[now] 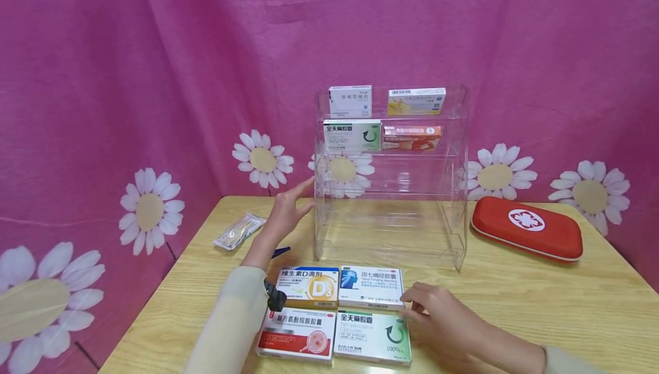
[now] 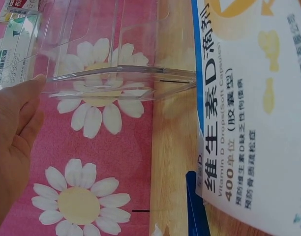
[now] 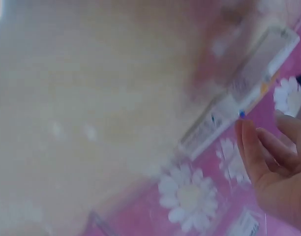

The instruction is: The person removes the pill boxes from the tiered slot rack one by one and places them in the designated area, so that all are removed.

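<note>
A tiered clear acrylic rack (image 1: 391, 208) stands on the table with several medicine boxes on its upper tiers. My left hand (image 1: 289, 209) is at the rack's left side, fingertips right at its edge. The left wrist view shows that hand (image 2: 15, 118) beside the clear panel. Before the rack lie a vitamin D drops box (image 1: 309, 287), a blue-and-white capsule box (image 1: 372, 285), a red-and-white capsule box (image 1: 296, 334) and a green-and-white capsule box (image 1: 372, 337). My right hand (image 1: 437, 311) has its loosely bent fingers at the right edge of the blue-and-white box.
A red zipped case (image 1: 530, 242) with a white emblem lies right of the rack. At the left are a packet of cotton swabs (image 1: 239, 231) and a dark blue slender item (image 1: 280, 252), partly behind the left wrist. A pink flowered cloth (image 1: 412, 31) hangs behind the table (image 1: 515, 305).
</note>
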